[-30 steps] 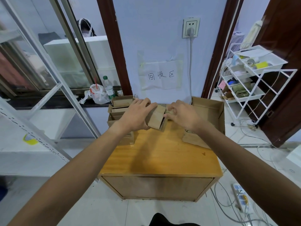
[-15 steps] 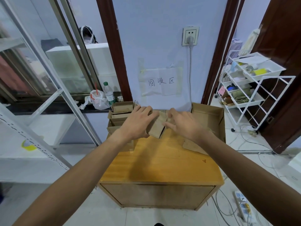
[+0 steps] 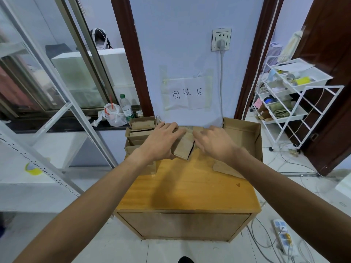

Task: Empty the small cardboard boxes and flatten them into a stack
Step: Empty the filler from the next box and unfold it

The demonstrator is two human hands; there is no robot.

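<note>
Hands meet on a small cardboard box (image 3: pixel 183 149) at the far middle of the wooden desk (image 3: pixel 190 186). The left hand (image 3: pixel 161 142) grasps it, fingers curled over its top. The right hand (image 3: pixel 214 143) is blurred at the box's right end, and I cannot tell whether its fingers grasp or merely touch. Other small boxes (image 3: pixel 140 133) are piled just left, and a larger open carton (image 3: pixel 243 133) sits on the right.

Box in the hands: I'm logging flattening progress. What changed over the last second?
The right hand loosened its grip on the end of the box; its fingers now spread beside it, blurred with motion. The left hand holds the box as before. The stack and big box haven't moved.
</note>
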